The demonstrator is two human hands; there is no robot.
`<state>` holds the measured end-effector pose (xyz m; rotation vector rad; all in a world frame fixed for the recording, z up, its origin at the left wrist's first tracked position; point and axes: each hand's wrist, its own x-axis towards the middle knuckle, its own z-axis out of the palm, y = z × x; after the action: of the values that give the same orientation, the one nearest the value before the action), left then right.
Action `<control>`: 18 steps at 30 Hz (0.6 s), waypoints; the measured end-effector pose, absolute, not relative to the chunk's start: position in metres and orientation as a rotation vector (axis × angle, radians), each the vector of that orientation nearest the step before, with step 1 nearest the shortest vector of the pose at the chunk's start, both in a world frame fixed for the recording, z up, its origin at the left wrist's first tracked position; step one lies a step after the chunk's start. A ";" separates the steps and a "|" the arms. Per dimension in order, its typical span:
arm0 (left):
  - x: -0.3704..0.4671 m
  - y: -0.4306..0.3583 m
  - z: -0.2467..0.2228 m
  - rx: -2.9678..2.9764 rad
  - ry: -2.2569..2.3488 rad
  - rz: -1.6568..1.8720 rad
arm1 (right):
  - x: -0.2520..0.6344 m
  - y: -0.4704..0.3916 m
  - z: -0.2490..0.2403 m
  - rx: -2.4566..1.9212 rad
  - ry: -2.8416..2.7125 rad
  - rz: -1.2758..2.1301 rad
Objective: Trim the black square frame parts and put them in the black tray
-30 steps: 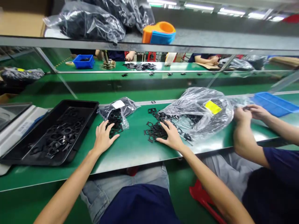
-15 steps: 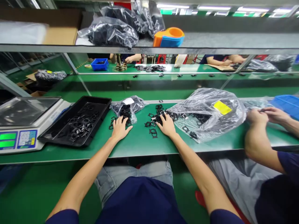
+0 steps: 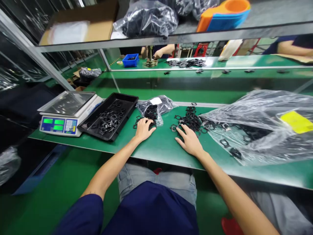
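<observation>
My left hand [image 3: 144,130] lies with fingers apart on a small heap of flat black plastic parts [image 3: 150,111], which spills from the mouth of a small clear bag [image 3: 166,103] with a white label. My right hand [image 3: 189,141] rests, fingers spread, at the near edge of a larger pile of black ring-shaped parts [image 3: 192,119]. To the right of that pile, a big clear plastic bag [image 3: 259,104] with a yellow label lies open, more of the black parts inside its mouth. Some parts under my fingertips are hidden.
Left of my hands, a black tray [image 3: 133,98] of black parts leans against a digital scale [image 3: 58,125]. A metal shelf rail [image 3: 156,39] crosses above the green table [image 3: 166,148], carrying bagged parts and an orange-and-blue holder [image 3: 227,18]. Another person's hands work beyond it.
The camera has turned left, so the scene sits further right. My right hand has drawn back slightly toward the pile's near edge. My left hand stays on the small heap.
</observation>
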<state>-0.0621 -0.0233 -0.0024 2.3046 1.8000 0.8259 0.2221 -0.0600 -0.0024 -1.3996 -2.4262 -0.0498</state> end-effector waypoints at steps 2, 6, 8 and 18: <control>-0.063 -0.025 -0.002 2.283 1.783 0.857 | 0.219 -0.046 -0.002 -1.426 -2.380 -0.060; -0.063 -0.033 -0.004 2.284 1.708 0.947 | 0.211 -0.021 0.001 -1.442 -2.308 -0.098; -0.063 -0.036 -0.006 2.330 1.610 1.018 | 0.208 -0.014 0.002 -1.443 -2.293 -0.103; -0.069 0.025 0.014 2.268 1.759 0.927 | 0.211 0.020 0.017 -1.456 -2.176 -0.064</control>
<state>-0.0692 0.0253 0.0139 2.2675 1.7595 0.9268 0.2106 0.0205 0.0173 -1.4564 -2.1764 -0.0639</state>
